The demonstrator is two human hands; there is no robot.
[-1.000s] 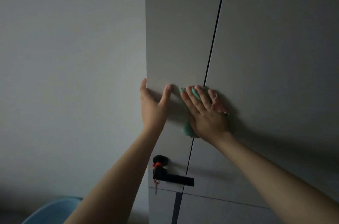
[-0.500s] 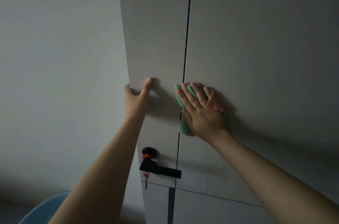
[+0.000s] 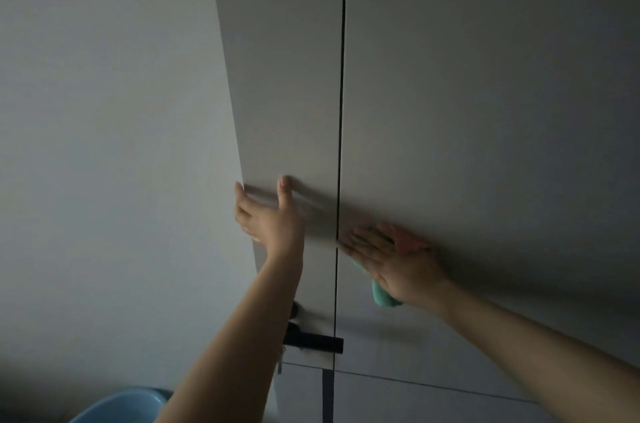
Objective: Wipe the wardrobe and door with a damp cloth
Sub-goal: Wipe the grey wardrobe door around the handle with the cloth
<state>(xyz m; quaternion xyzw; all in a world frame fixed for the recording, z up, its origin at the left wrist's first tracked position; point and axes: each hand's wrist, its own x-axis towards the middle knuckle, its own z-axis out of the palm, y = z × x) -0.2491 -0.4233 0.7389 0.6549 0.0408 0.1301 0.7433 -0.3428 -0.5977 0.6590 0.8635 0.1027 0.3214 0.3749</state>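
A tall pale grey door (image 3: pixel 287 83) stands in front of me, split by a thin dark vertical seam from a wider grey panel (image 3: pixel 485 93) on its right. My left hand (image 3: pixel 268 214) grips the door's left edge, thumb on the front face and fingers wrapped behind. My right hand (image 3: pixel 398 263) presses a green and pink cloth (image 3: pixel 381 296) flat against the wider panel, just right of the seam. Most of the cloth is hidden under my palm.
A black lever handle (image 3: pixel 313 341) sits on the door below my left wrist, partly hidden by my forearm. A plain grey wall (image 3: pixel 104 145) fills the left side. The rim of a light blue basin (image 3: pixel 117 403) shows at the bottom left.
My right hand has slid the cloth downward and slightly right of the seam. My left hand stays on the door edge. The view has shifted, so the door now sits further left and lower.
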